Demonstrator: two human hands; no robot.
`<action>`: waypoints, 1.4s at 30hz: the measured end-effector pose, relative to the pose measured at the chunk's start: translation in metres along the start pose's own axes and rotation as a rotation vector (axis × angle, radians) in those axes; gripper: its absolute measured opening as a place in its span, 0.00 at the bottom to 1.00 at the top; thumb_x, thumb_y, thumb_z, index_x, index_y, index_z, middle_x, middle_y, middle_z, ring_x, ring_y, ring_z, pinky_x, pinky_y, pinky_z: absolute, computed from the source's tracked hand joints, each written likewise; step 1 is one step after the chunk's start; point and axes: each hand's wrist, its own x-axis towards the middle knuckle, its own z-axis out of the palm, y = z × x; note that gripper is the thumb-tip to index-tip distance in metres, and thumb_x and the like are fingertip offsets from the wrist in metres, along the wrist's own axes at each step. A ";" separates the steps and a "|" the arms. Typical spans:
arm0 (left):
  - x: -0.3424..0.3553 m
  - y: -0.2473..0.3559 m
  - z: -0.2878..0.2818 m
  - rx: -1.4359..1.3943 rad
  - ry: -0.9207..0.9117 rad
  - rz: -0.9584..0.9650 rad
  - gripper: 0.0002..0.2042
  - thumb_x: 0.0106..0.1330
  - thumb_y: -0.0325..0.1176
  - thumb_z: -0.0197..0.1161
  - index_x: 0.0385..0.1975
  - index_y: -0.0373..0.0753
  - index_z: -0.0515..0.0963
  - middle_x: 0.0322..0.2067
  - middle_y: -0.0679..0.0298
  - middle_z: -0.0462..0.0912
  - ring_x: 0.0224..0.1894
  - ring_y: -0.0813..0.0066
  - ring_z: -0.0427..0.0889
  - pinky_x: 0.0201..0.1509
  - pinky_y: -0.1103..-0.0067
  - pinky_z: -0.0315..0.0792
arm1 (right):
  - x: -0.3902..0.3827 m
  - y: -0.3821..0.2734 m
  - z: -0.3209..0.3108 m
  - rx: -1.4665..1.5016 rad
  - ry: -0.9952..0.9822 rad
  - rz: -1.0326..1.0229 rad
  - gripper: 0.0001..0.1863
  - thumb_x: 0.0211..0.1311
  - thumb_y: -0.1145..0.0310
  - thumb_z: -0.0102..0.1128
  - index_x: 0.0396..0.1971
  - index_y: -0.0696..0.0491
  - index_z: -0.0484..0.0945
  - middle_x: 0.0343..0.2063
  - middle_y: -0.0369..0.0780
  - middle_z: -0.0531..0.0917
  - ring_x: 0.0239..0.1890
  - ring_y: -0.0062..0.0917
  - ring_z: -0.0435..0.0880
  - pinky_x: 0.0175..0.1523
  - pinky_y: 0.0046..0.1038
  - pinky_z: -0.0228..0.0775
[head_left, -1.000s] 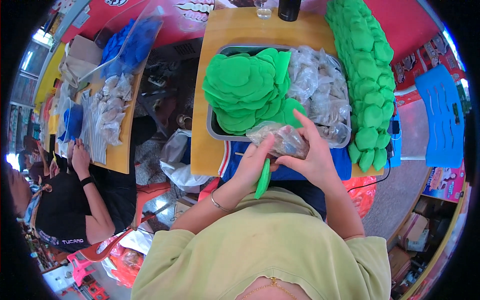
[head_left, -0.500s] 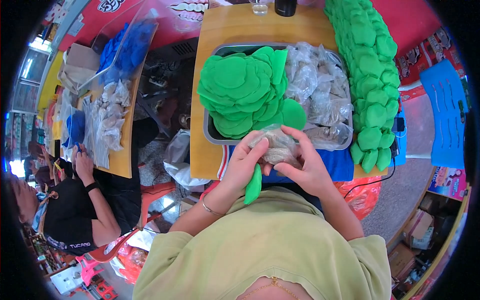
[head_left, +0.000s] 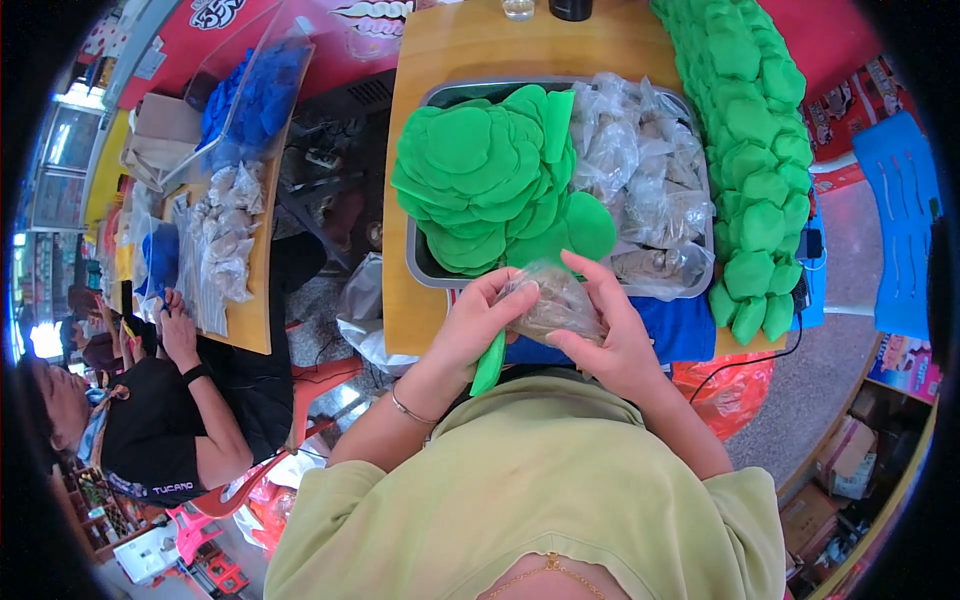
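Between both hands, in front of my chest, is a small clear plastic bag (head_left: 560,305) with greyish-brown contents. My left hand (head_left: 482,318) pinches its left side, and a folded green fabric piece (head_left: 488,368) hangs down from under that palm. The fingers of my right hand (head_left: 612,325) close on the bag's right side. Just beyond is a grey metal tray (head_left: 424,268). A heap of flat green rounds (head_left: 450,150) fills its left part, and several similar filled bags (head_left: 650,165) lie in its right part.
Puffy green pieces (head_left: 750,180) stand in a long row along the table's right side. At the far edge are a clear cup (head_left: 519,9) and a dark cup (head_left: 571,8). To the left, a co-worker (head_left: 170,420) sits at another table with blue pieces (head_left: 255,100) and filled bags (head_left: 225,220).
The bag has turned flatter and lies more sideways between my hands. My left hand has shifted slightly left, and the green piece has moved with it. The view has tilted a little.
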 end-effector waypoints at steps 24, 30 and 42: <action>-0.002 0.000 -0.023 -0.275 -0.253 0.116 0.15 0.64 0.31 0.55 0.47 0.32 0.69 0.41 0.62 0.76 0.44 0.73 0.76 0.49 0.76 0.70 | -0.005 0.001 -0.025 0.650 0.236 0.233 0.13 0.62 0.63 0.52 0.41 0.57 0.70 0.25 0.34 0.76 0.11 0.09 0.59 0.17 0.13 0.50; -0.005 0.003 -0.020 -0.371 -0.169 0.105 0.10 0.66 0.32 0.53 0.43 0.36 0.71 0.38 0.65 0.78 0.40 0.77 0.78 0.46 0.78 0.74 | -0.011 -0.012 -0.024 0.177 0.050 0.142 0.16 0.60 0.68 0.52 0.48 0.55 0.71 0.29 0.32 0.77 0.19 0.11 0.69 0.19 0.15 0.59; -0.004 0.002 -0.016 -0.432 -0.181 0.184 0.08 0.67 0.32 0.51 0.43 0.40 0.69 0.40 0.65 0.77 0.42 0.75 0.79 0.47 0.71 0.76 | 0.005 -0.024 -0.001 0.450 0.263 0.196 0.17 0.58 0.69 0.55 0.46 0.57 0.68 0.31 0.40 0.80 0.14 0.07 0.62 0.22 0.12 0.57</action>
